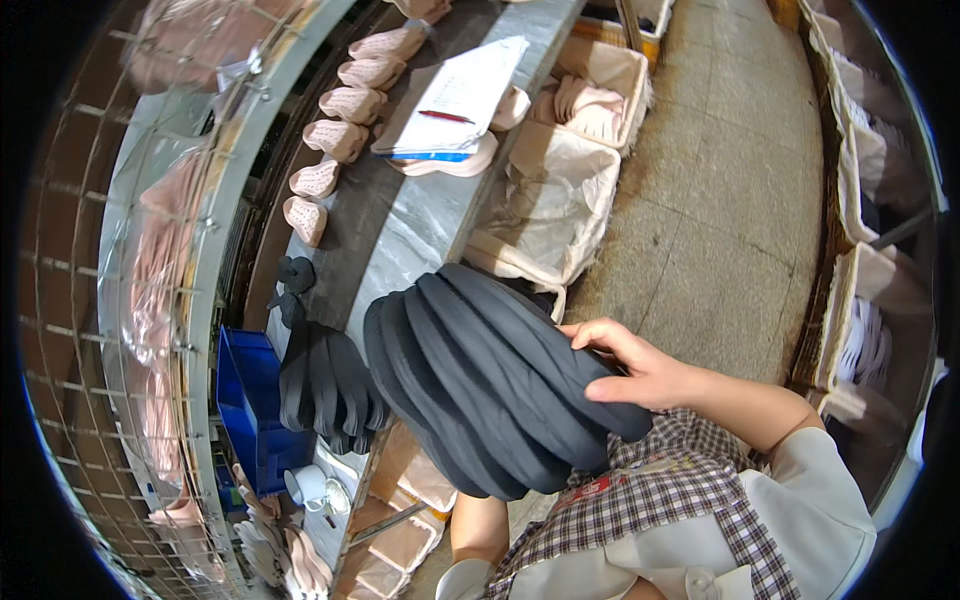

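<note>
Stack [500,380] of roughly eight dark soles held beyond the bench's [405,240] right edge; right hand [645,375] half-closed on its end, left hand hidden, grip cannot be told. Gathering judged partly done: dark pile [325,385], uncountable, left beside one blue bin [250,400]. Pink pieces [336,140] along left edge: seven counted.

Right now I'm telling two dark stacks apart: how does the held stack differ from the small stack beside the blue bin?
The held stack looks larger, though nearer the camera; the small stack looks slighter. The right hand is on the held stack; no hand touches the small stack, which sits beside the blue bin. Both are dark grey and made of curved, layered pieces.
</note>
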`<action>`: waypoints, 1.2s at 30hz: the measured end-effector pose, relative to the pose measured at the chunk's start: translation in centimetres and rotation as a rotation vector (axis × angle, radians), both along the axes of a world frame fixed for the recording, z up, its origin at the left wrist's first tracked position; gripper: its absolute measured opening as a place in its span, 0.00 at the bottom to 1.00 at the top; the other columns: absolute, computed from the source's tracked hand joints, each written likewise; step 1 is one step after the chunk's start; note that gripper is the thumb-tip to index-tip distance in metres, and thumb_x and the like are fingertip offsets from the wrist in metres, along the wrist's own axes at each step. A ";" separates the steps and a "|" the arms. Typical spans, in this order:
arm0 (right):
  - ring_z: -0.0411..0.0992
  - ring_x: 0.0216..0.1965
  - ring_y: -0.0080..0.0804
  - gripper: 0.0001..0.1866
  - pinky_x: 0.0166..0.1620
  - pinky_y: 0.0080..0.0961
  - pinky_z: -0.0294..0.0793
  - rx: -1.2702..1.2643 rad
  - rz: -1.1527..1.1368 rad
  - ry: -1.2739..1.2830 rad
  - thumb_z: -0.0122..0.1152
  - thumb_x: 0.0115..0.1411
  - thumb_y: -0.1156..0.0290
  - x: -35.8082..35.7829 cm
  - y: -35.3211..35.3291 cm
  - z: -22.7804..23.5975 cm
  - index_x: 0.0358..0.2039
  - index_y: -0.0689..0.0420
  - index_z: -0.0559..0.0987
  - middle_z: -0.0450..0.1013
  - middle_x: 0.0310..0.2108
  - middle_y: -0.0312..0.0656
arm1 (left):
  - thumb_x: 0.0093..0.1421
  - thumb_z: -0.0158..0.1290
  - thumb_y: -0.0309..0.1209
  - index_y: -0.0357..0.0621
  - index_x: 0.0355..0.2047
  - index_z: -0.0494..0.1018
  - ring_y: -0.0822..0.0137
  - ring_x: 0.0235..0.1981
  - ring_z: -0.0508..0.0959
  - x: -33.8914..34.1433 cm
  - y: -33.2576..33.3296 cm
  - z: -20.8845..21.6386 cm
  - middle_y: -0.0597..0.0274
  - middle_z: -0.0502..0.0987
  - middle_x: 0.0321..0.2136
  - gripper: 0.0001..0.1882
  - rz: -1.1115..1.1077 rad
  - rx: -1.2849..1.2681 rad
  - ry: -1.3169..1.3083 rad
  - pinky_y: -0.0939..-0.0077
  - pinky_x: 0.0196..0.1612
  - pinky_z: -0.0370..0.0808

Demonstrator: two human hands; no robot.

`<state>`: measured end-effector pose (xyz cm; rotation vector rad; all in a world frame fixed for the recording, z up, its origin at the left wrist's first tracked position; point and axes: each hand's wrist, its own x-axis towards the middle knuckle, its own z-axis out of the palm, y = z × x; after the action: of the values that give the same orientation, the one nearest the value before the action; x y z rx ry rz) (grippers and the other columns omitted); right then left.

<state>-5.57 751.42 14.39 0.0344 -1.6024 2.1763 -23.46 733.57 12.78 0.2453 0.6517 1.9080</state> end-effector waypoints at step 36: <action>0.68 0.52 0.39 0.35 0.54 0.34 0.69 -1.415 0.324 0.257 0.46 0.52 0.68 -2.4 -1.6 -7.1 0.62 0.60 0.53 0.61 0.56 0.52 | 0.50 0.60 0.35 0.36 0.55 0.60 0.44 0.46 0.73 -2.1 2.7 -2.5 0.39 0.69 0.44 0.35 -0.369 0.525 -0.545 0.57 0.37 0.81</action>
<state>-7.96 749.77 7.31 0.1357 0.3089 2.8797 -25.54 736.24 10.24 0.1482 -0.2531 1.6467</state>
